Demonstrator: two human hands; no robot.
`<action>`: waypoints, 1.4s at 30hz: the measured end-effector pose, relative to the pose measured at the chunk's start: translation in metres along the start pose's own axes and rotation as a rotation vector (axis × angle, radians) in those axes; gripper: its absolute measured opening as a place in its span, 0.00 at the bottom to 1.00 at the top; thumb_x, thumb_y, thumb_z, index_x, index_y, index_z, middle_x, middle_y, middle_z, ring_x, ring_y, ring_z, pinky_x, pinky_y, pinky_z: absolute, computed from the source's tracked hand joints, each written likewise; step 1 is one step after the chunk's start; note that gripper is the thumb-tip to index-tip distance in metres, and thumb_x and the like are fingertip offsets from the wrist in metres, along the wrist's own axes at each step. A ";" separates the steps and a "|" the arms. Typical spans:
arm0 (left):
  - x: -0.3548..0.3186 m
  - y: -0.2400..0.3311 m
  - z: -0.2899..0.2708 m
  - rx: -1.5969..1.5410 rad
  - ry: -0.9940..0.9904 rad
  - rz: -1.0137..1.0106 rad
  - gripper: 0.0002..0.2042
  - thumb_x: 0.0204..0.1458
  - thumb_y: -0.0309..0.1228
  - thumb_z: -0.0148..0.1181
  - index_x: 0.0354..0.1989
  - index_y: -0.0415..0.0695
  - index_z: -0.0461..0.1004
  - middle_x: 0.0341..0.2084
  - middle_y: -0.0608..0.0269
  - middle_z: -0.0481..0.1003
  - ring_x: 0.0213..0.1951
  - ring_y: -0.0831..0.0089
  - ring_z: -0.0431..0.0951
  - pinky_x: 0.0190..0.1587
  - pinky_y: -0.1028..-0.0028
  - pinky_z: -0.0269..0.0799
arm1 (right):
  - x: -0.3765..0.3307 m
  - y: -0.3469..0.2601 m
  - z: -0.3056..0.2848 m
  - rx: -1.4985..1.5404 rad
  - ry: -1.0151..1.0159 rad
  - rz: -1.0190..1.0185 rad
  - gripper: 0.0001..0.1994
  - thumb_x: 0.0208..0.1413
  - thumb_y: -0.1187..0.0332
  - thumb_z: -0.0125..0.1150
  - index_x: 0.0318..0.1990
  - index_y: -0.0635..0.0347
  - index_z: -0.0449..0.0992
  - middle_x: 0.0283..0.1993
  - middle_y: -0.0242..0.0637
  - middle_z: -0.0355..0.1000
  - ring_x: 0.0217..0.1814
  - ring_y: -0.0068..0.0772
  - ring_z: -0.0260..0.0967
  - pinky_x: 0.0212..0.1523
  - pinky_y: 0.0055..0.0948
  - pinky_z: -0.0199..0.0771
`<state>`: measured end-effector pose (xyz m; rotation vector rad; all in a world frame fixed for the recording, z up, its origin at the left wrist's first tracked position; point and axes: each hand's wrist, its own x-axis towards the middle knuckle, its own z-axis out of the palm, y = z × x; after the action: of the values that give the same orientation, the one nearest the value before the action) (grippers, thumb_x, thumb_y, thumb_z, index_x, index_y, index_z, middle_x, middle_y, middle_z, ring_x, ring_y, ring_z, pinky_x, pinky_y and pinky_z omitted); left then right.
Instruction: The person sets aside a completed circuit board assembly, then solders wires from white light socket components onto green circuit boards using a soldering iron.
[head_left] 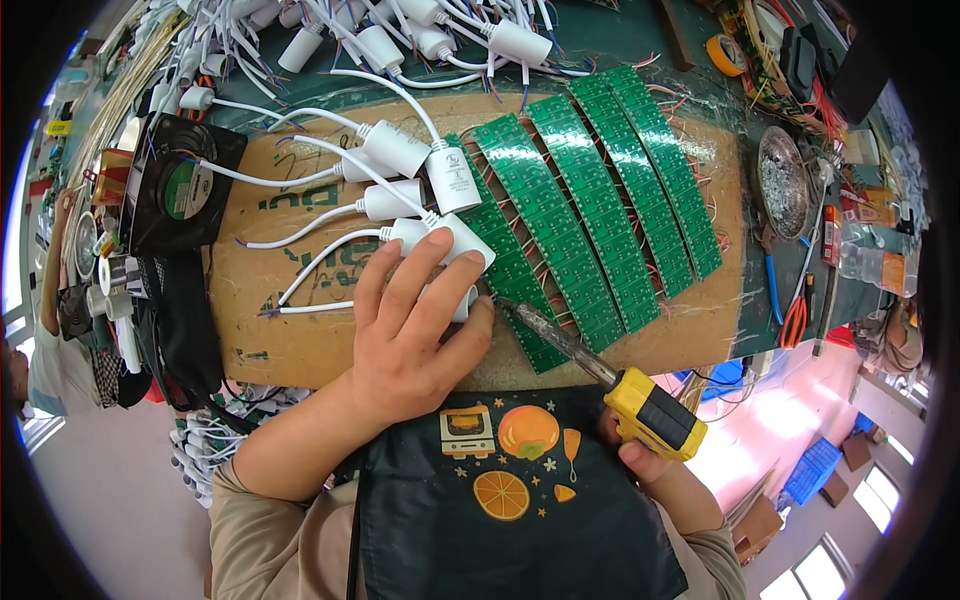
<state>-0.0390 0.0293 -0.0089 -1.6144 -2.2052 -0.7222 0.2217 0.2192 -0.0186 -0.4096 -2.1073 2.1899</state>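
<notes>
My left hand curls over a group of white cylindrical housings with white cables, lying on brown cardboard. Its fingers close round one white housing, mostly covered by the hand. In my right hand is a yellow and black soldering gun. The metal tip slants up and left to the left hand's fingertips, beside the lower left edge of the green circuit board panels. These panels lie side by side, with thin red and white wires between them. Whether the tip touches anything, I cannot tell.
A black fan stands left of the cardboard. More white housings pile up at the back. On the right are a round metal dish, orange-handled pliers and an orange tape roll. Another person sits at far left.
</notes>
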 end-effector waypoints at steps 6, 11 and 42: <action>0.002 0.001 0.005 0.006 0.051 -0.004 0.05 0.43 0.29 0.64 0.30 0.48 0.79 0.53 0.56 0.76 0.60 0.52 0.72 0.62 0.51 0.62 | -0.006 0.001 -0.004 0.079 0.015 0.020 0.19 0.58 0.52 0.67 0.31 0.61 0.73 0.24 0.34 0.68 0.23 0.33 0.66 0.26 0.31 0.65; 0.007 0.002 0.000 -0.026 0.001 -0.011 0.06 0.43 0.29 0.65 0.31 0.48 0.79 0.52 0.55 0.76 0.59 0.51 0.73 0.62 0.50 0.63 | -0.008 -0.012 0.001 0.323 0.310 0.020 0.32 0.55 0.44 0.70 0.49 0.67 0.71 0.27 0.31 0.69 0.27 0.25 0.67 0.28 0.26 0.68; -0.017 -0.018 -0.029 -0.039 -0.075 -0.032 0.25 0.38 0.29 0.74 0.50 0.50 0.77 0.50 0.55 0.73 0.50 0.53 0.76 0.51 0.54 0.70 | 0.052 -0.010 -0.042 0.401 0.527 -0.223 0.37 0.59 0.49 0.67 0.65 0.68 0.61 0.26 0.31 0.64 0.24 0.26 0.62 0.26 0.28 0.64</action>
<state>-0.0516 -0.0045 0.0021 -1.6537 -2.2875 -0.7288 0.1802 0.2729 -0.0170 -0.5983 -1.3431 2.0189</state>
